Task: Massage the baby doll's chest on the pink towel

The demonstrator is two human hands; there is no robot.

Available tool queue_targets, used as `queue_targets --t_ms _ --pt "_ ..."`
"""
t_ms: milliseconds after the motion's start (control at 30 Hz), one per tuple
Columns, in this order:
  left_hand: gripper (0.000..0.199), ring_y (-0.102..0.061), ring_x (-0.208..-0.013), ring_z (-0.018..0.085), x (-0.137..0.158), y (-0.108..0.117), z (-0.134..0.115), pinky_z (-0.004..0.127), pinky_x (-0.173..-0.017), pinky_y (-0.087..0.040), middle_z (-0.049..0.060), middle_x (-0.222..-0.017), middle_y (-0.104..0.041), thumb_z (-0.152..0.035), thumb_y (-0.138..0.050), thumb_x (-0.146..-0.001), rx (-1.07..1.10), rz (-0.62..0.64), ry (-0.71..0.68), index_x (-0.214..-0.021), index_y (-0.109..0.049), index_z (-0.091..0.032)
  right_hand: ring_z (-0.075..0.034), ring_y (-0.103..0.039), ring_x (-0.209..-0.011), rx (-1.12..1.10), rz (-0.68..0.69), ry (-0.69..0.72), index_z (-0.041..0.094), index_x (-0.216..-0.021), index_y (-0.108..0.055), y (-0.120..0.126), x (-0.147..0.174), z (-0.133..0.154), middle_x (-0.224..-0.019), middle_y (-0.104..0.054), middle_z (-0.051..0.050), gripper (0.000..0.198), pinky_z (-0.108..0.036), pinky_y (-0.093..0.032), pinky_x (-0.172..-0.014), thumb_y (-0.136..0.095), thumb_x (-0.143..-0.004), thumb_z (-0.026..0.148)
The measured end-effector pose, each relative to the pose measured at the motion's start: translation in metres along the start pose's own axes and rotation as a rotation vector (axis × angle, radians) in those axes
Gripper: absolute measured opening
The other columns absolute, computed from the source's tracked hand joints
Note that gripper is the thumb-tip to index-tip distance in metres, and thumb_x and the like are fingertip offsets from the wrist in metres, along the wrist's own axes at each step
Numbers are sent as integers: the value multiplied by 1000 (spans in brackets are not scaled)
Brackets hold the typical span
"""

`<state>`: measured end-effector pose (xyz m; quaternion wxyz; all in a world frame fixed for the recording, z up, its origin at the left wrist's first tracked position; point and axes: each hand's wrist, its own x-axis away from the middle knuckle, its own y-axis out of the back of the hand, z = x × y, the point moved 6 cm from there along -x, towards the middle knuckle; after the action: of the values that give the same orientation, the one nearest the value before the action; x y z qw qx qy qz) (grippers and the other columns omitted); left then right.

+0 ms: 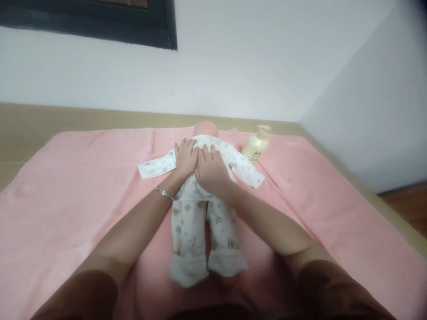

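A baby doll (206,128) in a white printed top and trousers (190,222) lies on a pink blanket (83,191), its head toward the wall. On the left side of its upper body rests my left hand (186,156), laid flat with the fingers stretched out. My right hand (213,168) lies flat beside it, fingers pointing toward the doll's head, the two hands touching or nearly so. Neither hand grips anything. The doll's sleeves spread out to both sides, and its trouser cuffs are rolled up. Part of the top is hidden under my hands.
A pale yellow pump bottle (256,146) stands on the blanket just beyond the doll's right-hand sleeve. Behind the blanket runs a tan surface edge (100,118) against a white wall (240,66). A dark frame (160,26) is on the wall at upper left.
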<state>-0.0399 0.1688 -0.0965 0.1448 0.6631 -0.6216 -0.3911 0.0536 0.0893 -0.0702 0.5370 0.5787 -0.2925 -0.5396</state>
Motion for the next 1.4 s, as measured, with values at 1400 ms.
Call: queue_targets --t_ms 1400 --pt "54 -45 -143 29 -3 -1 -20 52 -124 -32 16 -150 -52 -25 -31 -94 -127 96 -49 -142 -53 -12 -37 -31 -150 -44 64 -32 3 -150 -40 5 -8 -14 -158 -38 -23 57 -57 -27 -121 -32 -94 13"
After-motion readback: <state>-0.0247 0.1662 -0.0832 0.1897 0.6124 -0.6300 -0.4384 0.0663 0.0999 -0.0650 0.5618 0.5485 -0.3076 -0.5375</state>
